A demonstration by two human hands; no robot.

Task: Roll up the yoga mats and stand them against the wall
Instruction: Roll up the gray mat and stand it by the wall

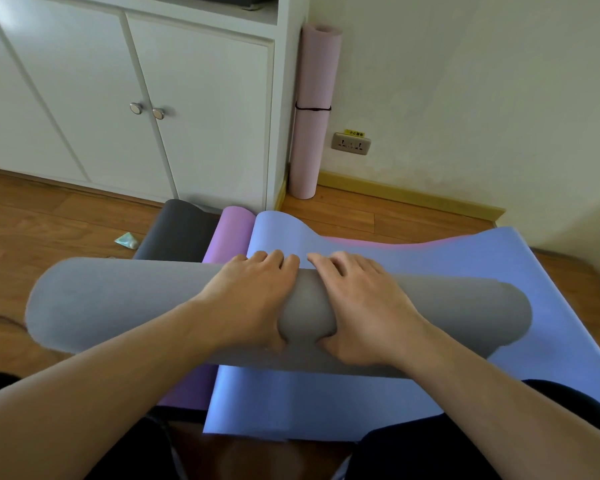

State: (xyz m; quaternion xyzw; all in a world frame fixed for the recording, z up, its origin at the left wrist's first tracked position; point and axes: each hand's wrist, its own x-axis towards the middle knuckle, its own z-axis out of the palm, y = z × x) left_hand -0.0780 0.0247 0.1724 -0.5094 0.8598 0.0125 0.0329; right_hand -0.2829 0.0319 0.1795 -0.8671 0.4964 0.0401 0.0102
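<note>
Wood floor (66,220) runs up to a white cupboard (187,98) and a pale wall (465,81). One pink rolled mat (310,116) already stands in the corner, tied with a black band. A blue mat (378,403) lies flat under my work, with a purple mat (232,233) and a dark gray mat (177,226) beside it. Across the blue one lies my gray roll (118,306), fat and long. My left hand (253,296) and right hand (357,303) sit near its middle, close together, fingers curled over the top and thumbs tucked under, squeezing it. I think I should keep the squeeze tight and keep both ends even, so it will stand up straight.
</note>
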